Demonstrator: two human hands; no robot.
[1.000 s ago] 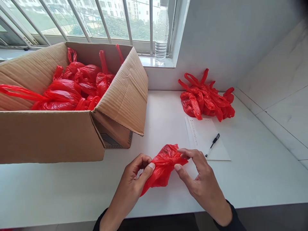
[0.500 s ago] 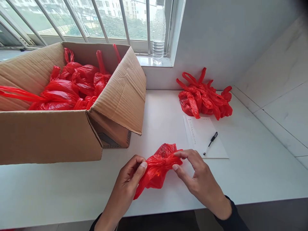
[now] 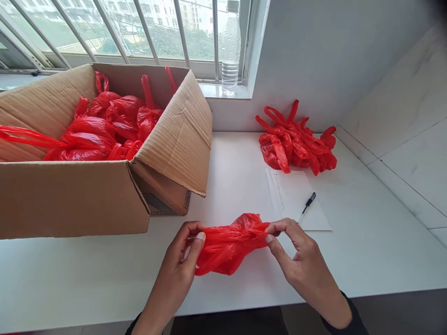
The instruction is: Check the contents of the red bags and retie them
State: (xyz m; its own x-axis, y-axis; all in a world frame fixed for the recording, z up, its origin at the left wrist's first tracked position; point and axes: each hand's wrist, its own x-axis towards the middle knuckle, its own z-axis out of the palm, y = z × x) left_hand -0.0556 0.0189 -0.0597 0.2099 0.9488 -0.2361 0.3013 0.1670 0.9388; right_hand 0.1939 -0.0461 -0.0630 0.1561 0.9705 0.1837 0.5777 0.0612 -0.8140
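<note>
A red plastic bag (image 3: 232, 246) is stretched between my two hands, low over the front part of the white table. My left hand (image 3: 183, 260) pinches its left end between thumb and fingers. At the bag's right end, my right hand (image 3: 296, 251) grips the gathered plastic with thumb and forefinger. The bag looks crumpled and twisted near its top; what it contains, if anything, cannot be made out.
To the left stands an open cardboard box (image 3: 73, 200) holding several red bags (image 3: 91, 130). More red bags (image 3: 296, 139) lie against the wall. Near them are a paper sheet (image 3: 296, 200) and a black pen (image 3: 309, 201). A water bottle (image 3: 230, 56) stands on the windowsill.
My right hand has closed on the bag's right end and moved slightly right. My left hand has shifted a little left, and the bag is now drawn out wider.
</note>
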